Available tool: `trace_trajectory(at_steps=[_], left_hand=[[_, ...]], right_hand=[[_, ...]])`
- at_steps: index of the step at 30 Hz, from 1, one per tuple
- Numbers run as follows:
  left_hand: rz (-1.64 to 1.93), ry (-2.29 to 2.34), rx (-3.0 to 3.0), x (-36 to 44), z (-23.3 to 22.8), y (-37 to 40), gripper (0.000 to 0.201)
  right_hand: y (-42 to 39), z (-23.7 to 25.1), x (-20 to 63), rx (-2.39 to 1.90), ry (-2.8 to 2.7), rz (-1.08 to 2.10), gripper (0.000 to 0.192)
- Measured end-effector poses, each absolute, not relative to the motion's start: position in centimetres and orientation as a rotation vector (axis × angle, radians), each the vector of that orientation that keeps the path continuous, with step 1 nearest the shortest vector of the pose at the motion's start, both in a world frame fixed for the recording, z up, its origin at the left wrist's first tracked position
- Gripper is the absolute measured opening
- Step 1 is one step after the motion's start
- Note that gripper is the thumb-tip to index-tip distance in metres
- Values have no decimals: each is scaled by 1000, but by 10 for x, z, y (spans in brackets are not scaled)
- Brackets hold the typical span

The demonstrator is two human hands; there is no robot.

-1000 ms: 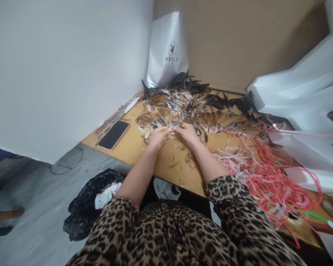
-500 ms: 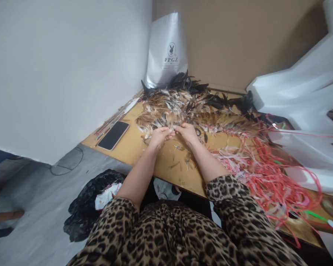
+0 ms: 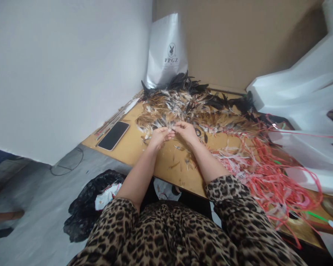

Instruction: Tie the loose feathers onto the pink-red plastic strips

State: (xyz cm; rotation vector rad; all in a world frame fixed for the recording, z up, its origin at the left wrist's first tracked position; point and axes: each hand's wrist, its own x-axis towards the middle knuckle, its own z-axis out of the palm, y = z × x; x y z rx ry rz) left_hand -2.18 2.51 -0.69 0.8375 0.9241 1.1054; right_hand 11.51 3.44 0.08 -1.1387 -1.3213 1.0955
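My left hand (image 3: 160, 137) and my right hand (image 3: 185, 132) meet fingertip to fingertip over the near edge of a feather pile (image 3: 166, 101). Both are closed in a pinch. A small brownish feather (image 3: 170, 120) stands up from between the fingertips, its base hidden by them. The pile is brown and white in front, with long black feathers at the back. Loose bits of feather (image 3: 175, 165) lie on the wooden table (image 3: 138, 147) below my hands. Beside my right hand is a small black ring-shaped thing (image 3: 198, 132).
A phone (image 3: 114, 135) lies at the table's left edge, near thin sticks (image 3: 111, 122). Tangled red and white plastic strips (image 3: 266, 173) cover the right side. A silver bag (image 3: 168, 51) stands behind the feathers; white foam pieces (image 3: 299, 88) rise at right. On the floor sits a black plastic bag (image 3: 80, 212).
My right fingers have lifted slightly, and the feather between my fingertips looks a little different. My left hand has hardly moved. Everything else stays where it was.
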Motion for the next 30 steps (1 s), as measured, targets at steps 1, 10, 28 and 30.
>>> trace_trajectory(at_steps=[1, 10, 28, 30], left_hand=[[1119, 922, 807, -22, -7, 26, 14], [1161, 860, 794, -26, -12, 28, 19], [1174, 903, 799, -23, -11, 27, 18], [1137, 912, 873, -22, -10, 26, 20]], right_hand=[[33, 3, 116, -1150, -1390, 1049, 33], [20, 18, 116, -1290, -2107, 154, 23], [25, 16, 120, -1249, -1895, 492, 24], [29, 17, 122, -1262, -1733, 724, 26]])
